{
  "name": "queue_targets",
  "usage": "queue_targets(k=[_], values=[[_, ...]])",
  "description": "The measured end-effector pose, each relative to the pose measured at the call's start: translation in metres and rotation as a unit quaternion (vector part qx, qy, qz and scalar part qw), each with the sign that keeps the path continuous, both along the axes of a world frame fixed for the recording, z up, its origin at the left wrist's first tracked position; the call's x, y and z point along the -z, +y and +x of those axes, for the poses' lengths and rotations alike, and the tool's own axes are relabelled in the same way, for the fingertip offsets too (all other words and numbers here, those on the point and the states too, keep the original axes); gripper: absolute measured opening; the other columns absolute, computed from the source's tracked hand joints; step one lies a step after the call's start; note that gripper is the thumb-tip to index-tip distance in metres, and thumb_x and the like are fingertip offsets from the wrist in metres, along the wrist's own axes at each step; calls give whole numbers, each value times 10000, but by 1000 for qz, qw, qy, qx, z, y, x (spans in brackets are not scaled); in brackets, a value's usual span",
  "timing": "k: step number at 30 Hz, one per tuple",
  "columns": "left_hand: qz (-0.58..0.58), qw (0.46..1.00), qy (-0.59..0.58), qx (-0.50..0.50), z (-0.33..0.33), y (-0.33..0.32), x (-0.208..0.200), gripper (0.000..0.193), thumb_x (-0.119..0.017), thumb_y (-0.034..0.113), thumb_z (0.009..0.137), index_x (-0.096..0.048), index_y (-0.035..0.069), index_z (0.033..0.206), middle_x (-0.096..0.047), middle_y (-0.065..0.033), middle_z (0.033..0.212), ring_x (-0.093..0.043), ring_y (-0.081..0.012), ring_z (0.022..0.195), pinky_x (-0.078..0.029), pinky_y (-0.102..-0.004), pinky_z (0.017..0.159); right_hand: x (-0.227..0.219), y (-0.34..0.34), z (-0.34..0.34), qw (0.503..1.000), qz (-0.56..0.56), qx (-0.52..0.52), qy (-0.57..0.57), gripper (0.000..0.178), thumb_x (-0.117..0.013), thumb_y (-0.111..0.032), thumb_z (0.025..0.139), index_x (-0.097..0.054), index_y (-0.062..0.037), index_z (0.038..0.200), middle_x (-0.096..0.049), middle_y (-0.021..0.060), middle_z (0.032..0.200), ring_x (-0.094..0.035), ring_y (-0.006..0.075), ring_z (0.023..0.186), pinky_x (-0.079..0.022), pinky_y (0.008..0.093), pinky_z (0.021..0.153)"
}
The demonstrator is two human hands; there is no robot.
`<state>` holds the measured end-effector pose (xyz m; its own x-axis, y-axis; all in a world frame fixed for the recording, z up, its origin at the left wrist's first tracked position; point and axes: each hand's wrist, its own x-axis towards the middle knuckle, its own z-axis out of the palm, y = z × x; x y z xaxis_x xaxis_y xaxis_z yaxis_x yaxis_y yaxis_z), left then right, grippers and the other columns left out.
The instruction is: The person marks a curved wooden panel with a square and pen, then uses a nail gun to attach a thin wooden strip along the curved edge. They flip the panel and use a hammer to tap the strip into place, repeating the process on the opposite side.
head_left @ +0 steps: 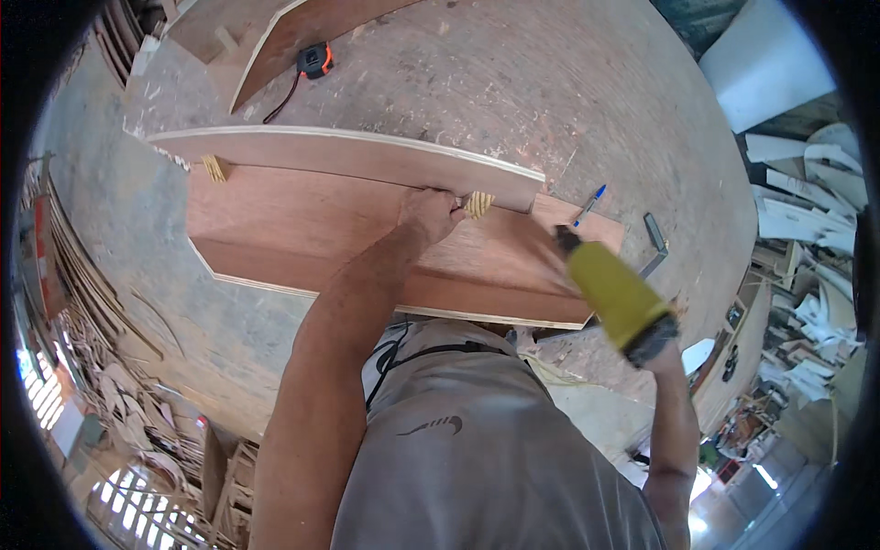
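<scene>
My left hand (433, 209) reaches into a long plywood trough, its fingers closed at the left side of a small striped wooden block (478, 203). The block sits in the corner between the trough's upright back board (348, 151) and its reddish bottom panel (284, 197). A similar wooden block (214, 168) stands in the same corner at the left end. My right hand (665, 356) grips the black rear end of a yellow-green tool (612, 289), blurred by motion. The tool's black nose points up and left, above the trough's right end; its exact kind is unclear.
Beyond the trough, a tape measure (314, 61) lies near another plywood assembly (266, 55) on the worn worktable (477, 82). To the right are a blue pen (590, 205) and a square (655, 240). Wood strips (87, 275) and offcuts are piled at both sides.
</scene>
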<state>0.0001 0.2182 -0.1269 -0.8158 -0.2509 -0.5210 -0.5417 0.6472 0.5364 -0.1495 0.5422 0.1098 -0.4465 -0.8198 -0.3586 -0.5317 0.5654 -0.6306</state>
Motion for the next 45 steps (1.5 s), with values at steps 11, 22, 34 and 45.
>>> queue_targets(k=[11,22,34,45], values=[[-29,997,73,-1,7,2,16,302,-628,430,902,-731,176,1028,-719,-90,971,-682,-296,937,-503,-457,900,70,-87,2,954,23,80,-288,650,-848,-79,632,-608,-4,1231,-698,100,1126,-671,170,1013,-520,313,913],[12,999,28,14,5,-1,20,324,-633,452,893,-717,181,1049,-709,-85,1018,-667,-289,1004,-498,-450,925,78,-100,15,941,27,147,-304,606,-843,-51,643,-608,6,1198,-699,83,1088,-667,141,986,-523,294,893],[3,1000,31,3,5,-1,21,302,-663,412,875,-709,187,1072,-701,-81,1059,-650,-289,1048,-492,-451,943,98,-88,26,919,24,190,-344,374,-700,-189,844,-619,-58,1185,-682,69,1147,-655,183,1040,-525,345,925],[6,999,29,32,2,-11,14,364,-620,435,913,-730,107,1026,-722,-119,1031,-679,-285,1016,-514,-421,925,84,-106,46,997,35,-66,-23,702,-812,-89,706,-525,35,1335,-669,138,1209,-651,180,1090,-494,321,964]])
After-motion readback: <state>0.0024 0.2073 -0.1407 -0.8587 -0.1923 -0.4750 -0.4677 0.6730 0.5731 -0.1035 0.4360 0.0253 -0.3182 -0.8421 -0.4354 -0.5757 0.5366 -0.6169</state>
